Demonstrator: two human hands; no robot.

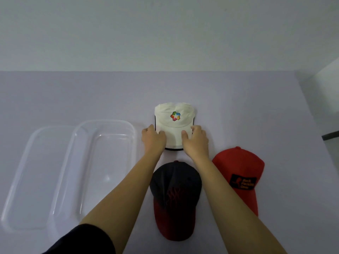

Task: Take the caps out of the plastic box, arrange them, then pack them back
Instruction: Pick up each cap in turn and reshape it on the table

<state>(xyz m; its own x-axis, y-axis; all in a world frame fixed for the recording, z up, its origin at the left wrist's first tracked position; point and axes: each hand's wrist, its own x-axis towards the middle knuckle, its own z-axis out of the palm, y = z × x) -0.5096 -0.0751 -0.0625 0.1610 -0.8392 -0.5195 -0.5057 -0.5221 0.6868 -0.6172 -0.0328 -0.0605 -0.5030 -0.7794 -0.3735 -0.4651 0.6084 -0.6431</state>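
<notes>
Left forearm [121, 193] and right forearm [227, 191] extended forward, converging on the white cap [174, 117]. Left hand [154, 139] gripped the brim's left edge, right hand [196, 141] its right edge, thumbs on top. A dark sleeve [82, 239] covered the left elbow.

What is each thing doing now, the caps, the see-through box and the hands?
clear plastic box: open, empty.
clear plastic lid: off, flat beside the box.
white fabric cap with a colourful logo: logo up, brim gripped by both hands.
navy and red fabric cap: lying untouched, brim towards the person.
red fabric cap with a black patch: lying untouched.
left hand: grips the white cap's brim.
right hand: grips the white cap's brim.
</notes>
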